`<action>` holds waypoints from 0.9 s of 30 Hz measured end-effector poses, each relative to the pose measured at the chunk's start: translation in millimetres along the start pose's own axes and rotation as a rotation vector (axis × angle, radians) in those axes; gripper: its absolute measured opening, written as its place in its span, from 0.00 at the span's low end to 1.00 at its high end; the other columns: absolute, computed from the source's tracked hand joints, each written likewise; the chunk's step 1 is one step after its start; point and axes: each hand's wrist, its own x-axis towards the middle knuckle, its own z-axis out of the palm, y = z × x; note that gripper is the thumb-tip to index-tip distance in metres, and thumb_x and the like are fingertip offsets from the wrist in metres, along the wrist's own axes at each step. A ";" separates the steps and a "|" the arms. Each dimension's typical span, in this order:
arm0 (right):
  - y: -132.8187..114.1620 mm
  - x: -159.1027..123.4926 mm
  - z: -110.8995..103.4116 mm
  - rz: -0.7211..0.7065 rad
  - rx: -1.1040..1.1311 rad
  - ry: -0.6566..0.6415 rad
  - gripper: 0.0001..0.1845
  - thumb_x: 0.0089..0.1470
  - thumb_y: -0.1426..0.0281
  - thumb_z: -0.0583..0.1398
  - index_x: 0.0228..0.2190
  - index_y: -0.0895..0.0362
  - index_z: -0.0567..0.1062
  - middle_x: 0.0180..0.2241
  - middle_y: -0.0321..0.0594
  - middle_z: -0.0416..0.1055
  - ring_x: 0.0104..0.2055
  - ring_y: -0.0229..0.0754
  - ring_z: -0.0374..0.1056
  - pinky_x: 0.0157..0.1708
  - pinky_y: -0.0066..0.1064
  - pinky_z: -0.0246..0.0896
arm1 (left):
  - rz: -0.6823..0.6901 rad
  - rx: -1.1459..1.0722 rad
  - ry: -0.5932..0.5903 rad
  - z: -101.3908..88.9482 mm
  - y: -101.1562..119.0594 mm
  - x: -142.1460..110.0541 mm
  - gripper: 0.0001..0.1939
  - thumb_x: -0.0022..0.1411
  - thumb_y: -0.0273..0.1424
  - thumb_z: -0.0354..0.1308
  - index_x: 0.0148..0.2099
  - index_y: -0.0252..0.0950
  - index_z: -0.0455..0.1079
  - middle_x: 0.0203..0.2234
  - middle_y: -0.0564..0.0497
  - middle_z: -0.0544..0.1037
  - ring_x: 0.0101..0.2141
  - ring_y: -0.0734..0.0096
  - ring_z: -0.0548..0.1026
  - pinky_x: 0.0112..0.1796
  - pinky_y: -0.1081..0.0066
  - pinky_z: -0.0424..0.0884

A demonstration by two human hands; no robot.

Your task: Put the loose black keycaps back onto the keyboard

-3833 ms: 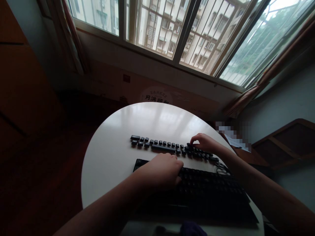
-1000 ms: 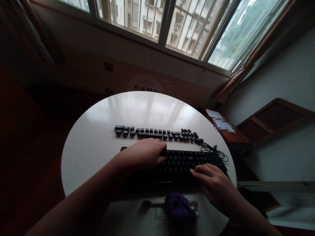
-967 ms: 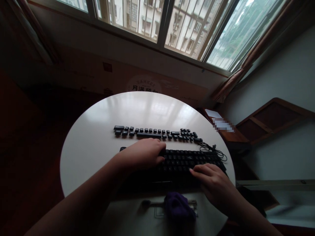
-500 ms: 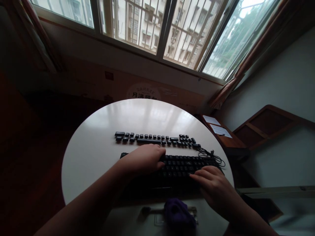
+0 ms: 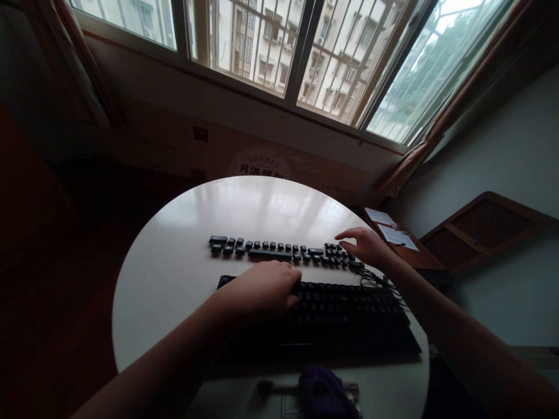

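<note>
Keyboard [image 5: 340,329] lies on the bench [image 5: 161,279], several key rows [image 5: 343,299] filled; many loose keycaps [image 5: 273,255] beyond it remain. I see right hand [image 5: 365,247] grip parted above them, seemingly holding nothing; left hand [image 5: 266,286] grip I cannot judge.

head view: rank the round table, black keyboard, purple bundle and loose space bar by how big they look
1. Round table
2. Black keyboard, partly covered by the left hand
3. Purple bundle, cut off below
4. Loose space bar
</note>
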 end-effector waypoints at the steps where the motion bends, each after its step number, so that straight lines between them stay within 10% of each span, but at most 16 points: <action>1: 6.3 12.5 2.7 0.025 0.001 -0.022 0.15 0.59 0.65 0.59 0.44 0.54 0.82 0.45 0.44 0.80 0.49 0.50 0.73 0.52 0.40 0.65 | 0.001 -0.004 0.002 0.2 -0.5 0.0 0.09 0.63 0.33 0.61 0.45 0.38 0.74 0.44 0.45 0.79 0.43 0.57 0.77 0.39 0.65 0.70; 14: 22.6 51.1 20.8 0.063 0.065 -0.312 0.18 0.55 0.61 0.63 0.45 0.54 0.83 0.44 0.46 0.80 0.49 0.51 0.74 0.45 0.35 0.69 | 0.015 -0.048 0.019 4.8 -6.3 -0.9 0.09 0.63 0.34 0.61 0.45 0.38 0.74 0.43 0.46 0.80 0.42 0.58 0.77 0.38 0.65 0.71; 27: 10.0 47.6 14.3 -0.021 0.082 -0.119 0.13 0.57 0.64 0.62 0.39 0.55 0.84 0.42 0.45 0.80 0.46 0.51 0.75 0.47 0.39 0.68 | 0.017 -0.040 0.000 1.8 -5.3 0.8 0.09 0.64 0.34 0.60 0.46 0.39 0.74 0.44 0.46 0.80 0.42 0.58 0.77 0.39 0.66 0.71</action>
